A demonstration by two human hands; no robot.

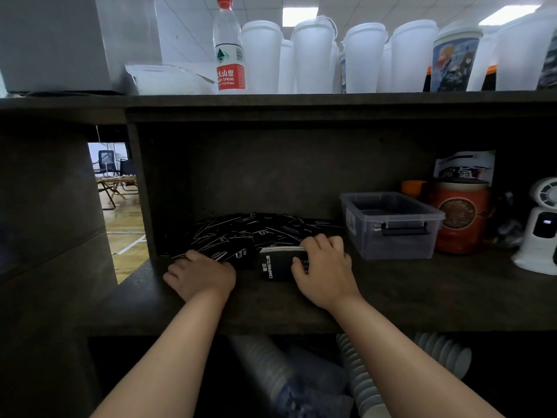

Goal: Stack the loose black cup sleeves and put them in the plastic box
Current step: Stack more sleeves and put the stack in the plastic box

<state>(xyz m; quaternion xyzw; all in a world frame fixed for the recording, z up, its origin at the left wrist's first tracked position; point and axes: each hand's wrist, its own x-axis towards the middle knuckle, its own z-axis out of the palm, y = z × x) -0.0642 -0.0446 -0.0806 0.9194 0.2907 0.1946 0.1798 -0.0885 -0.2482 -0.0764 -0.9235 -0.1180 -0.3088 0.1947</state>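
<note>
Sleeves (256,232) black, white-printed, flat, scattered; right hand (324,268) grips stack (278,263).

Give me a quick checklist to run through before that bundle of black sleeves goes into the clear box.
1. Bundle gripped: ok. The right hand curls round the stack of sleeves.
2. Stack squared up: cannot tell; only its front and top edge show.
3. Plastic box open: ok, no lid on it.
4. Room inside the box: ok, though something dark lies on its floor.
5. Path to the box: ok, it stands just right of the stack.
6. Loose sleeves left: not ok. A scattered pile remains; the left hand rests at its edge.
</note>
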